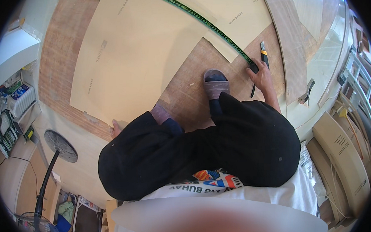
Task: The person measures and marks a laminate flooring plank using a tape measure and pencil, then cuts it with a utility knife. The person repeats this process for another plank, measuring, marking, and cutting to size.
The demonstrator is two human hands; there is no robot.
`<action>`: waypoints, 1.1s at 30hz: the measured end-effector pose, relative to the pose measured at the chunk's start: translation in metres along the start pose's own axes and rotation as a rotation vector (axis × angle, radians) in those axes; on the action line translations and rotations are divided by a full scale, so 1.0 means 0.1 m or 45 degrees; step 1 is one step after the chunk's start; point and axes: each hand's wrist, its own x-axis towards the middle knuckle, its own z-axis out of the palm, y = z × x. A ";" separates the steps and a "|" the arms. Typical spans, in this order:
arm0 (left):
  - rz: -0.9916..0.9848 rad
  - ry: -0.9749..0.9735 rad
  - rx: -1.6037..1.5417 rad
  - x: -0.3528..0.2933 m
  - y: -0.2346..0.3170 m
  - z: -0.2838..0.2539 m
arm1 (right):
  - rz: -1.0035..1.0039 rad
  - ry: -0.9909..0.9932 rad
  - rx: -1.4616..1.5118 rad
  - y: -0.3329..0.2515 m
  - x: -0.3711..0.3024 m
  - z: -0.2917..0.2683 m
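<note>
Bent forward, I crouch over a large tan paperboard sheet lying on a brown wooden board. A green tape measure blade stretches across the sheet in a curve toward the upper left. My right hand is closed on the dark tape measure case at the blade's near end. Just beyond those fingers rests a black-and-yellow utility knife, its blade out. A slim black item shows below the hand. My left hand touches the sheet's near corner; my knee hides most of its fingers.
My sandalled foot stands on the board. A long plywood strip and a silver-and-black hand tool lie to the right, near cardboard boxes and an aluminium ladder. At left stand a round-based black stand and stacked packages.
</note>
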 end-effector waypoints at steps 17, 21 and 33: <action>-0.138 0.025 0.411 0.06 0.09 0.01 | -0.029 0.026 -0.019 0.08 0.09 0.03; -0.109 0.021 0.351 0.04 0.10 0.01 | -0.015 0.010 -0.011 0.09 0.09 0.03; 0.011 -0.084 0.014 0.00 0.05 0.06 | -0.015 -0.004 -0.028 0.07 0.08 0.00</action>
